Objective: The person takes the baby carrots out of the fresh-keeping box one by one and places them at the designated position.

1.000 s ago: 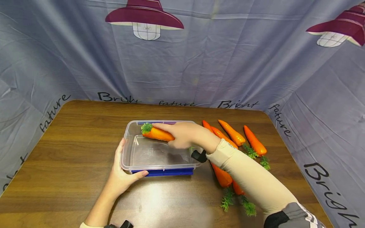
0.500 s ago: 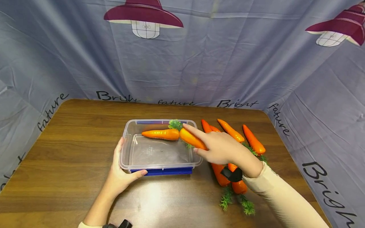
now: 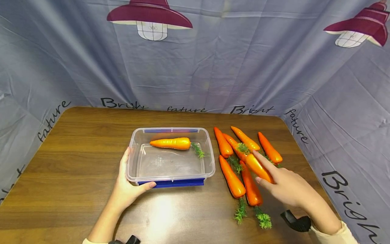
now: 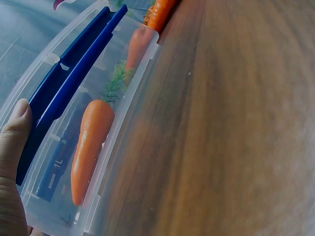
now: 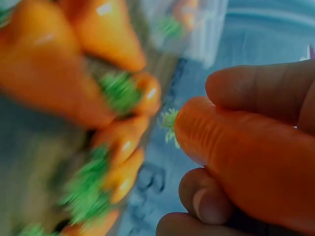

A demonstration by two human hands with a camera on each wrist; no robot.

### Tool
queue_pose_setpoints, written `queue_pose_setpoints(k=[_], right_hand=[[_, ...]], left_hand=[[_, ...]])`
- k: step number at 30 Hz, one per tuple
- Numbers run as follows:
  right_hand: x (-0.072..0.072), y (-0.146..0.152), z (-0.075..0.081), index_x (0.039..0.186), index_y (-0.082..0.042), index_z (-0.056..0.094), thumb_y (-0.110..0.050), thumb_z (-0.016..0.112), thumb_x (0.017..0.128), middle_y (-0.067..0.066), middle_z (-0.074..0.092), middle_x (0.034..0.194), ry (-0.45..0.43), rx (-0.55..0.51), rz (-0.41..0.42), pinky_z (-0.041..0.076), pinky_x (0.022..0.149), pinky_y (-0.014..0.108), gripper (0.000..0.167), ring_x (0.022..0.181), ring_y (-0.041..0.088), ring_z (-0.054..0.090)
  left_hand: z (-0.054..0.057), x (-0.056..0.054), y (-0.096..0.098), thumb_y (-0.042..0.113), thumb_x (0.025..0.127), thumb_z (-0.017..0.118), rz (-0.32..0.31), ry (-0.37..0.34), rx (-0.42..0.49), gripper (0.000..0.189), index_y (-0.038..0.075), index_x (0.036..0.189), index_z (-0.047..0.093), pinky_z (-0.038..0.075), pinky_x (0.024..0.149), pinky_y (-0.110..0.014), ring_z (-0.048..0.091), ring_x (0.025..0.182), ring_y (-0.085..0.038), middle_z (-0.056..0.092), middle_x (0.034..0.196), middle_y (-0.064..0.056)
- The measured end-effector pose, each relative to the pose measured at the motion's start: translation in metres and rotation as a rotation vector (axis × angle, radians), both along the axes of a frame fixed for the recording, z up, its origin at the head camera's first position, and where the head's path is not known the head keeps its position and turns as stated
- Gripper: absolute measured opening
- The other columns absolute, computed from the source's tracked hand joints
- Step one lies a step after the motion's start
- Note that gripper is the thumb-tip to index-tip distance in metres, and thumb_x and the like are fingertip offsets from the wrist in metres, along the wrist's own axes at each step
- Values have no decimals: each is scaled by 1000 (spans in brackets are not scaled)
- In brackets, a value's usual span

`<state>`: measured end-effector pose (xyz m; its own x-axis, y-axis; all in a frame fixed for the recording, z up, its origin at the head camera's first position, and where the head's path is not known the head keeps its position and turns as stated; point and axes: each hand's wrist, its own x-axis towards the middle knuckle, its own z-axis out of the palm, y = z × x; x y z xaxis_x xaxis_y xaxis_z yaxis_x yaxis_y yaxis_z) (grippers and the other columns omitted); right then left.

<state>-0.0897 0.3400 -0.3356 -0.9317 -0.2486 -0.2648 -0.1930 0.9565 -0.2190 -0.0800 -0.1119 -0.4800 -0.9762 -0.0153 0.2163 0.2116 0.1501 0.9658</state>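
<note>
My left hand holds the clear plastic box at its front left corner, the thumb lying along the blue clip. Inside the box, near its back wall, one orange toy carrot lies with its leafy end to the right; it also shows through the plastic in the left wrist view. Thumb and fingers of my right hand grip another orange carrot by its thick body, green leaves toward the far side. This carrot fills much of the right wrist view, overlapping the loose carrots in the head view.
Several red-orange carrots with green tops lie right of the box, among them a front one, a back one and a far right one. The wooden table ends at a grey-blue curtain.
My right hand has moved from above the box to the right, over the loose carrots, carrying the gripped carrot out. The carrot in the box is now uncovered. My left hand has kept its hold.
</note>
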Motion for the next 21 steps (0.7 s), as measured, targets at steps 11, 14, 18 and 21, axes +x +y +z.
queue_pose_setpoints(k=[11, 14, 18, 21], right_hand=[[29, 53, -20, 159, -39, 3, -57, 54, 97, 21, 68, 99, -89, -49, -134, 45, 59, 40, 82, 77, 23, 63], [30, 55, -26, 160, -38, 6, -55, 55, 96, 28, 66, 119, -70, -38, -119, 51, 63, 46, 82, 90, 30, 68], [26, 56, -34, 160, -36, 8, -53, 57, 96, 31, 64, 122, -92, -30, -117, 52, 63, 49, 83, 92, 35, 69], [23, 56, -39, 160, -34, 6, -55, 55, 96, 34, 61, 125, -133, -14, -129, 52, 64, 53, 84, 95, 41, 69]], left_hand=[[8, 2, 1, -2, 64, 90, 18, -38, -8, 133, 38, 159, 6, 31, 105, -6, 30, 143, -32, 20, 165, -3], [8, 2, 0, -2, 63, 91, 27, -48, -13, 134, 39, 158, 6, 31, 104, -6, 30, 143, -31, 20, 164, -2], [7, 2, 0, -2, 64, 91, 21, -46, -11, 134, 39, 158, 6, 31, 105, -6, 30, 143, -31, 20, 164, -3], [6, 1, 1, -2, 64, 91, 13, -31, -15, 133, 38, 159, 5, 30, 106, -6, 29, 144, -32, 19, 165, -4]])
